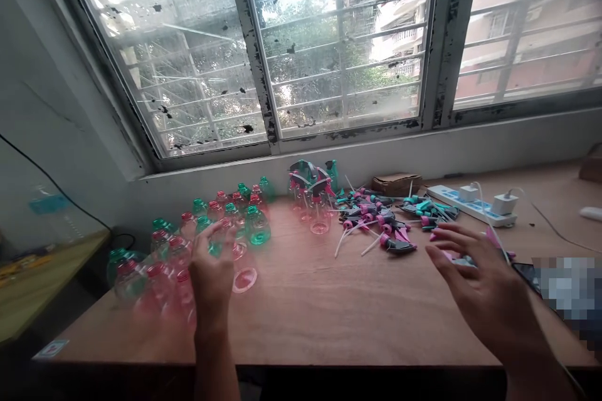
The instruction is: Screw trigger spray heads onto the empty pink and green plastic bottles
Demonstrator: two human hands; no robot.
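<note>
Left hand (212, 276) stretched to the bottles (188, 244) at the table's left, fingers loosely spread, touching or about to touch a pink one; grip not clear through the blur, nothing plainly held. Bottles clustered pink and green, some upright, a few on their sides, between the hand and the far wall. Right hand (475, 282) open over the table (320, 319) at the right, fingers spread, empty, just near of a heap of spray heads (385, 219) in pink, teal and grey. A few assembled sprayers (313, 194) upright at the far middle. Power strip (470, 203) with two chargers farther right, a small cardboard box (397, 183) against the wall. Barred window (338, 44) above.
</note>
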